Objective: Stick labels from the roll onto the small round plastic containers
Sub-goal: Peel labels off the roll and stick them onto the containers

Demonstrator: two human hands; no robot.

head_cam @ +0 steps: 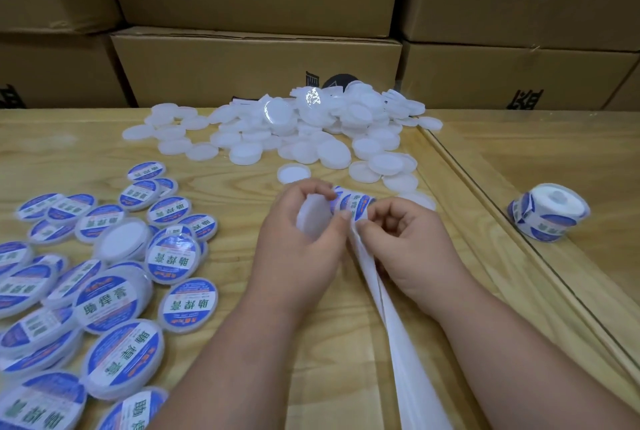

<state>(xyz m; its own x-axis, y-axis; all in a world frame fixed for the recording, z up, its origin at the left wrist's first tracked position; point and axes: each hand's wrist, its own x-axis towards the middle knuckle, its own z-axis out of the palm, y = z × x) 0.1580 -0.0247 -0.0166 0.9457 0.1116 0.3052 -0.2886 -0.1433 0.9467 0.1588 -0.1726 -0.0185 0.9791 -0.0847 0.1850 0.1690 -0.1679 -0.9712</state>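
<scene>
My left hand (298, 242) grips a plain white round container (310, 222) at table centre. My right hand (405, 239) pinches the white backing strip (398, 343), which trails down toward me. A blue-and-white label (353, 205) sits on the strip between both hands, its edge under my left fingertips. A heap of unlabelled white containers (311, 128) lies at the back of the table. Several labelled containers (114, 291) are spread over the left side. A roll of labels (549, 213) stands on the right.
The wooden table (225, 215) meets a second wooden surface (554, 152) at a raised seam on the right. Stacked cardboard boxes (256, 66) form a wall behind the table. One loose white container (293, 173) lies just beyond my hands.
</scene>
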